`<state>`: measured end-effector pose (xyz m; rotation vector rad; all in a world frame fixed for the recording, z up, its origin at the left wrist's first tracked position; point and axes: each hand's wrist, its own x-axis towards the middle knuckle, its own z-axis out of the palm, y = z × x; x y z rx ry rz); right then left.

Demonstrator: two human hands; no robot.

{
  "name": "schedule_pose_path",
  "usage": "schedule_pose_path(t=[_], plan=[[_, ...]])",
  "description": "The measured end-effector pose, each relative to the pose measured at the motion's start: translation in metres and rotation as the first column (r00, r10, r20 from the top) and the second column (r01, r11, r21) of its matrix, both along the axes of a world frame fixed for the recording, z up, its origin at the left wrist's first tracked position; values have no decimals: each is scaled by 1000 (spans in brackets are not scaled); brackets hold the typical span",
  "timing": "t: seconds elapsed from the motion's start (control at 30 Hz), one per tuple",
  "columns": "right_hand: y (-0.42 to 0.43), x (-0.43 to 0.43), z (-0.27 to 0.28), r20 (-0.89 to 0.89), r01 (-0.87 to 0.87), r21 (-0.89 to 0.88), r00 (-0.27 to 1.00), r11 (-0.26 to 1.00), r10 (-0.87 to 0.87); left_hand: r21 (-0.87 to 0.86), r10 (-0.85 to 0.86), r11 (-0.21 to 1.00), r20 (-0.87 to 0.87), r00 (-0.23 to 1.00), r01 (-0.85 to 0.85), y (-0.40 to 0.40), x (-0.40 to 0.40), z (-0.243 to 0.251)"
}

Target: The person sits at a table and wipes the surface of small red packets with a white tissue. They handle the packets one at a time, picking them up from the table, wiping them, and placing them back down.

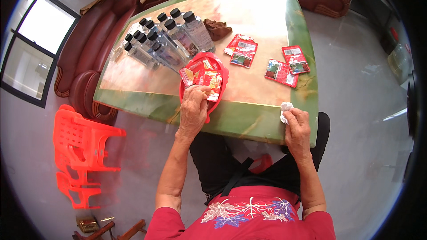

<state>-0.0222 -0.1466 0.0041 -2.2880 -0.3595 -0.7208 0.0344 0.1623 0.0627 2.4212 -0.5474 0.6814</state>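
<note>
My left hand [193, 111] is over the near part of a red plastic basket [224, 83], its thumb and fingertips pinching the near edge of a red printed packet [210, 80]. More red packets lie under and beside that one in the basket. A crumpled white tissue [286, 108] is held in my right hand [297, 130] above the table's near right corner. Two red packets [282, 72] lie overlapping beyond my right hand, one partly on top of the other. Behind the basket, another pair of red packets [244, 53] overlaps on the tabletop.
Several clear bottles with black caps [166, 40] stand close together left of the basket. A brown cloth [217, 29] lies crumpled beside them. The stone-patterned table [253, 123] has a green border. Leather sofas [96, 36] line the far sides; red plastic chairs [83, 140] stand at left.
</note>
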Motion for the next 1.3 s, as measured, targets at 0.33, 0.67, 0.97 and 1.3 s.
schedule_pose_path(t=[0.33,0.67,0.97,1.3], plan=[[-2,-1,2,10,6,51,1000,999,-6,81,43,995,107,993,-52,-71,-10,15],[-3,-4,1,39,88,293,994,952,-104,190,-42,980,-91,995,59,-182,59,-53],[-5,-5,0,45,82,318,994,944,-102,277,-125,941,-247,961,193,-148,9,-26],[28,-13,0,5,-129,-21,992,991,129,148,-131,975,-227,965,167,-125,-78,-42]])
